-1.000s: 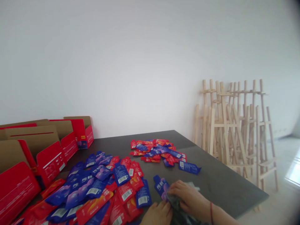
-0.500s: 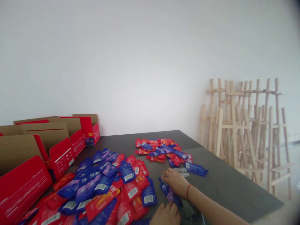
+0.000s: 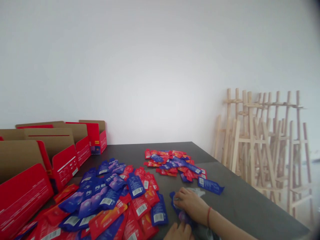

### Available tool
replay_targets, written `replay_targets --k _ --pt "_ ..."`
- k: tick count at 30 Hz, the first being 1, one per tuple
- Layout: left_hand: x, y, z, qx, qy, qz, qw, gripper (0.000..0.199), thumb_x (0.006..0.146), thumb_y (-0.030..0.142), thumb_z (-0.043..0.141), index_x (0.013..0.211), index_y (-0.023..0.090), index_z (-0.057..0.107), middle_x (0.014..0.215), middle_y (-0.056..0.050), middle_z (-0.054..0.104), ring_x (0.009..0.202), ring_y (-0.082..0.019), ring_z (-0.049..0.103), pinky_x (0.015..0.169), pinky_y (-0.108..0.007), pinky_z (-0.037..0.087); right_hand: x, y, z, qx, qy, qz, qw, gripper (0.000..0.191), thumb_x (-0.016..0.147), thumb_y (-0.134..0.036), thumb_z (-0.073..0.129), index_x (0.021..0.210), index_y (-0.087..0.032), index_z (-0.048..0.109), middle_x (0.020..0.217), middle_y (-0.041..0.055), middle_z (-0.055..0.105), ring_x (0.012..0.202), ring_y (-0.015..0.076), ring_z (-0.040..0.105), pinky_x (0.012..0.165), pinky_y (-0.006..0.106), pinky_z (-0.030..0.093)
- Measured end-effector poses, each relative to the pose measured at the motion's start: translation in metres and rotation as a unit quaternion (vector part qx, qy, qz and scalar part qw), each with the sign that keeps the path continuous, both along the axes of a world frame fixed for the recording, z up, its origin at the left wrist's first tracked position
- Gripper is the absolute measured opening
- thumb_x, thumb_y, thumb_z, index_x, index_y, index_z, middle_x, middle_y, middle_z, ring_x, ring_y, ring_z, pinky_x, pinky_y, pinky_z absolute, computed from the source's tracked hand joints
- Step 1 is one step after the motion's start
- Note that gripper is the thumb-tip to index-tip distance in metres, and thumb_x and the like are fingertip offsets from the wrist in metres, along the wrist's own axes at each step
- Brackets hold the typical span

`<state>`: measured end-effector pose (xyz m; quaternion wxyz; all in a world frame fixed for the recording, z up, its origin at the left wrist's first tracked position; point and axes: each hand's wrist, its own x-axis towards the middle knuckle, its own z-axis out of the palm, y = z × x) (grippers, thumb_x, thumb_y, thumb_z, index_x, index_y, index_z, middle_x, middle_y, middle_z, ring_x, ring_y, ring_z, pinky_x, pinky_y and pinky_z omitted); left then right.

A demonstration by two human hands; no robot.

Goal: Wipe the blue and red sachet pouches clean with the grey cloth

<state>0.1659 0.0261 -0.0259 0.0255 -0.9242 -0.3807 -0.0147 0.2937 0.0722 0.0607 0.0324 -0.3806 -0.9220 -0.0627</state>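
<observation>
Bare workroom, likely an art studio. White wall (image 3: 155, 66) at 12, wooden easels (image 3: 260, 143) leaning at 2 o'clock. Dark table (image 3: 237, 200) carries foil sachets (image 3: 172, 163), with red cardboard display boxes (image 3: 65, 163) at 9 o'clock.

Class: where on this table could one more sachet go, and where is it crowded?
Bare dark tabletop lies right of the right hand and loose blue sachet, and behind the big sachet pile. Crowded: that pile, beside the red display boxes.
</observation>
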Motion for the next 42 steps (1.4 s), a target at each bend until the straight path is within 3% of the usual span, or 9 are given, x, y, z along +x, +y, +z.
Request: replay_targets --k 6,10,14,18,23,27,33,38,42 --pt "-0.019 -0.006 0.019 0.095 0.023 -0.106 0.990 0.016 0.099 0.021 0.054 0.101 0.016 0.068 0.088 -0.009 0.070 0.090 -0.023 0.067 0.054 -0.029 0.036 -0.019 0.018 0.006 -0.022 0.005 0.001 1.000 0.030 0.094 -0.014 0.057 0.118 -0.026 0.071 0.124 0.0054 0.068 0.113 0.0248 0.055 0.090 0.037 0.047" --pt "-0.022 -0.008 0.019 0.130 0.003 -0.110 0.985 0.012 0.097 0.022 0.058 0.094 0.016 0.069 0.084 -0.008 0.069 0.080 -0.021 0.066 0.055 -0.029 0.038 0.007 -0.014 -0.001 -0.032 0.039 0.063 0.997 0.023 0.098 -0.027 0.059 0.116 -0.029 0.072 0.123 0.0033 0.069 0.113 0.0251 0.055 0.092 0.039 0.046" --pt "-0.024 -0.010 0.025 0.116 0.002 -0.112 0.987 0.015 0.097 0.019 0.057 0.104 0.013 0.068 0.090 -0.011 0.070 0.088 -0.023 0.066 0.064 -0.030 0.046 0.045 -0.047 -0.010 -0.043 0.077 0.061 0.994 0.027 0.100 -0.024 0.054 0.116 -0.032 0.073 0.124 0.0047 0.069 0.111 0.0236 0.058 0.092 0.037 0.047" --pt "-0.026 -0.011 0.057 0.067 0.036 -0.143 0.987 0.017 0.096 0.021 0.055 0.103 0.012 0.068 0.095 -0.012 0.070 0.087 -0.024 0.067 0.066 -0.033 0.049 0.065 -0.049 -0.011 -0.055 0.099 -0.010 0.994 0.035 0.099 -0.017 0.049 0.119 -0.033 0.073 0.126 0.0065 0.068 0.113 0.0243 0.058 0.094 0.038 0.047" --pt "-0.019 -0.004 0.093 0.029 0.084 -0.173 0.981 0.018 0.085 0.024 0.066 0.095 0.010 0.069 0.087 -0.011 0.070 0.079 -0.025 0.067 0.061 -0.036 0.051 0.047 -0.022 -0.003 -0.039 0.066 -0.104 0.992 0.044 0.094 -0.006 0.046 0.123 -0.027 0.072 0.125 0.0091 0.068 0.114 0.0270 0.057 0.096 0.041 0.047" --pt "-0.018 -0.002 0.093 0.022 0.091 -0.167 0.982 0.021 0.090 0.027 0.062 0.097 0.009 0.070 0.089 -0.013 0.071 0.079 -0.026 0.069 0.062 -0.037 0.053 0.040 -0.024 -0.010 0.001 0.067 -0.097 0.993 0.039 0.095 -0.009 0.049 0.126 -0.022 0.068 0.125 0.0104 0.067 0.113 0.0276 0.058 0.096 0.041 0.048" --pt "-0.026 0.005 0.089 -0.001 0.076 -0.157 0.985 0.022 0.093 0.022 0.056 0.108 0.010 0.066 0.097 -0.014 0.071 0.087 -0.026 0.070 0.066 -0.034 0.055 0.060 -0.051 -0.033 0.002 0.116 -0.105 0.988 0.049 0.088 -0.001 0.048 0.125 -0.026 0.069 0.123 0.0088 0.069 0.113 0.0266 0.060 0.097 0.039 0.048" --pt "-0.019 0.028 0.106 0.018 0.058 -0.189 0.980 0.044 0.082 0.029 0.069 0.122 0.012 0.059 0.122 -0.017 0.063 0.111 -0.030 0.062 0.091 -0.044 0.052 0.068 -0.045 -0.025 -0.045 0.120 -0.165 0.978 0.052 0.085 0.001 0.043 0.119 -0.024 0.073 0.120 0.0105 0.069 0.114 0.0258 0.060 0.098 0.038 0.048" --pt "-0.005 0.046 0.116 0.012 0.105 -0.229 0.968 0.061 0.076 0.035 0.075 0.129 0.012 0.055 0.127 -0.017 0.061 0.117 -0.031 0.057 0.095 -0.045 0.048 0.081 -0.035 -0.020 -0.031 0.098 -0.188 0.977 0.054 0.084 0.002 0.042 0.120 -0.023 0.073 0.123 0.0123 0.068 0.115 0.0271 0.060 0.097 0.041 0.049"
